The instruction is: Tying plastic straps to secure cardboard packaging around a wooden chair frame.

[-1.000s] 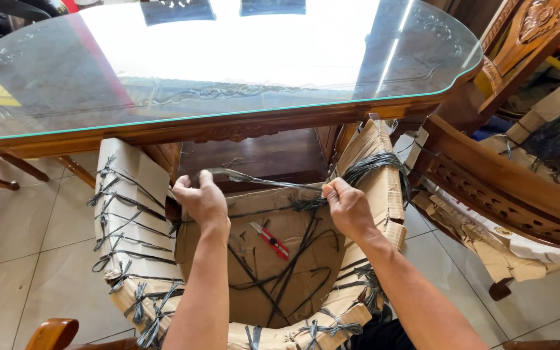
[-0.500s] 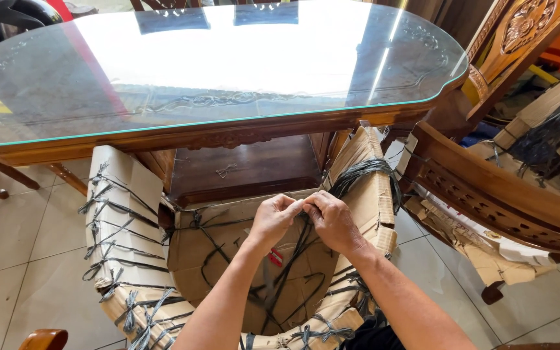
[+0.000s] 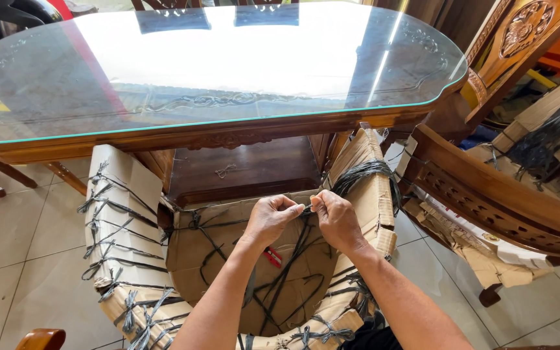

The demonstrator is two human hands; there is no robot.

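Head view, from left to right: a cardboard-wrapped chair bound with grey plastic string sits pushed in under a glass-topped wooden table. Over the chair's seat, the left hand and the right hand now meet close together, their fingertips nearly touching. A second ago they were spread wide apart with a length of string stretched taut between them; half a second ago they had come together, and now they have parted just slightly, each set of fingers pinched closed on the short bit of string between them. That suggests the string is being knotted or worked loose at this spot. A red-handled cutter lies on the seat cardboard just below the left wrist. Further right stands a carved wooden chair, partly unwrapped.
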